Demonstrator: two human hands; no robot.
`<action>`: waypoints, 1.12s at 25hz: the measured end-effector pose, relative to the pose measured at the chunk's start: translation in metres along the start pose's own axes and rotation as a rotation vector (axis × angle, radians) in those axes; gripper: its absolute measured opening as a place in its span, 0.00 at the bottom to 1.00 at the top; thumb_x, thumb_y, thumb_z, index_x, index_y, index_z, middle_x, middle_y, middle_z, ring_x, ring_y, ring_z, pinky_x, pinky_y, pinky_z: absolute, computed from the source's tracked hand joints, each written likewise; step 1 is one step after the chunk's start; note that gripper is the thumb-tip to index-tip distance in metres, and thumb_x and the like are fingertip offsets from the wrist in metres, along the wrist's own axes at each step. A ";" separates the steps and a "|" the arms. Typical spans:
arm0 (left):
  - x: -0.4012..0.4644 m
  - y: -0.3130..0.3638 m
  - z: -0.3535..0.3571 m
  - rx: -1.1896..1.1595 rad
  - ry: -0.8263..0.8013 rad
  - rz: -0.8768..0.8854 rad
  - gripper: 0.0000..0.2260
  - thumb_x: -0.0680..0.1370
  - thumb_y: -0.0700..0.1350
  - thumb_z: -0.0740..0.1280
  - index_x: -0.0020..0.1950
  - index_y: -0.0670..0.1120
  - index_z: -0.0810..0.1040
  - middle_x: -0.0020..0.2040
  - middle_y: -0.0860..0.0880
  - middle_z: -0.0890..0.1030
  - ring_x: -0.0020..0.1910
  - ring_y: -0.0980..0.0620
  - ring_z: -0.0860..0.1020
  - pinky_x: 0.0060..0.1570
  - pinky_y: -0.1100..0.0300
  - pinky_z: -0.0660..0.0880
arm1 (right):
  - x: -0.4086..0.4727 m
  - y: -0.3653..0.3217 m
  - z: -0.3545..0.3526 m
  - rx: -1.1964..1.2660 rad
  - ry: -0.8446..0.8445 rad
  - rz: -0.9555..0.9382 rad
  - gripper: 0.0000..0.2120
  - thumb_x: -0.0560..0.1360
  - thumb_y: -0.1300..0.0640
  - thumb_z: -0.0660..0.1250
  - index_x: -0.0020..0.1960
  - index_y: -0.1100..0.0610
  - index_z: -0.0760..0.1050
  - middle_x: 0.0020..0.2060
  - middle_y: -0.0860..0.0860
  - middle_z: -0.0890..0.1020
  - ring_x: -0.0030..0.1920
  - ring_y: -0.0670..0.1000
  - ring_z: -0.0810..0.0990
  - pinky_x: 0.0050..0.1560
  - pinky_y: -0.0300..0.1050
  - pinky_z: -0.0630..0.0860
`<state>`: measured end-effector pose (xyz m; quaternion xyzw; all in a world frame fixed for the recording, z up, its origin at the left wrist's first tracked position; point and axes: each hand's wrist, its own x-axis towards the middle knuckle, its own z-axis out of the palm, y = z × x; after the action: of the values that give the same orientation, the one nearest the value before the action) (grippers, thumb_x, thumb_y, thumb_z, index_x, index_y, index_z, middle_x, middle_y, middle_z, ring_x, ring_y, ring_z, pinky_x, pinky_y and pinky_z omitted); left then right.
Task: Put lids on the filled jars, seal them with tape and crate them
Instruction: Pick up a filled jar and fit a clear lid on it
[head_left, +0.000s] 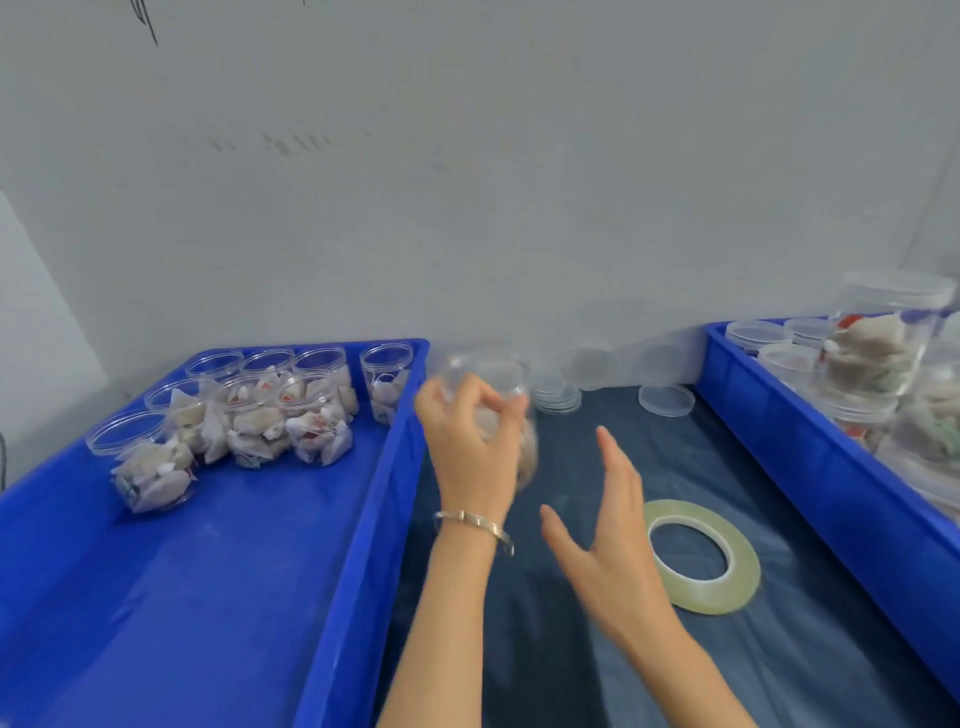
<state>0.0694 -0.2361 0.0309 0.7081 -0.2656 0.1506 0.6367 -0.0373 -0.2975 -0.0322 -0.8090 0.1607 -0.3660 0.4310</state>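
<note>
While the left hand (470, 441) grips a clear filled jar (493, 410) from above, fingers curled round its wall, the jar hangs blurred over the dark cloth (571, 649), just at the right rim of the left blue crate (358, 519). No lid on it that I can make out; the blur leaves this unsure. Right hand (608, 535) at 5 o'clock from the jar, fingers straight and spread, holding nothing, palm turned toward the jar. Tape roll (701, 556) lies flat on the cloth at 4 o'clock from the jar, just beside the right hand, untouched. Loose clear lids (666, 400) lie at 2 to 3 o'clock near the wall, one single, others stacked (558, 397). At 9 o'clock, inside the left crate, a cluster of filled open jars (260, 415) stands without lids; one more (387, 382) stands apart at the crate's far right corner. At 3 o'clock, the right blue crate (810, 457) holds lidded jars (883, 338), stacked, plus several lids or lidded tops behind. Judgement: task is partway. Some jars look capped and crated; the left-crate batch awaits lids, tape and crating. Jar in hand seems at the lidding step.
</note>
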 end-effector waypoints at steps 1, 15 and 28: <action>-0.017 -0.003 0.004 -0.031 -0.124 -0.033 0.11 0.72 0.43 0.74 0.35 0.49 0.73 0.56 0.46 0.69 0.56 0.59 0.70 0.60 0.62 0.66 | 0.002 0.008 -0.010 -0.021 -0.005 0.013 0.44 0.71 0.53 0.72 0.70 0.35 0.42 0.70 0.33 0.53 0.69 0.27 0.48 0.63 0.18 0.48; -0.106 -0.076 0.024 -0.269 -0.574 -0.217 0.46 0.60 0.43 0.82 0.71 0.57 0.60 0.65 0.52 0.72 0.63 0.66 0.71 0.59 0.75 0.67 | -0.016 0.065 -0.065 0.249 -0.463 0.150 0.38 0.69 0.64 0.61 0.74 0.41 0.56 0.69 0.36 0.67 0.69 0.38 0.66 0.66 0.35 0.68; -0.062 -0.109 0.083 -0.396 -0.338 -0.387 0.43 0.56 0.46 0.81 0.67 0.55 0.65 0.66 0.53 0.73 0.62 0.51 0.76 0.63 0.54 0.74 | 0.139 0.165 -0.073 -0.421 -0.232 0.420 0.33 0.78 0.59 0.61 0.78 0.56 0.48 0.77 0.54 0.49 0.76 0.54 0.55 0.71 0.50 0.58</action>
<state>0.0705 -0.3006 -0.1052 0.6228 -0.2523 -0.1474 0.7257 0.0128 -0.5153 -0.0775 -0.8659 0.3463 -0.1328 0.3356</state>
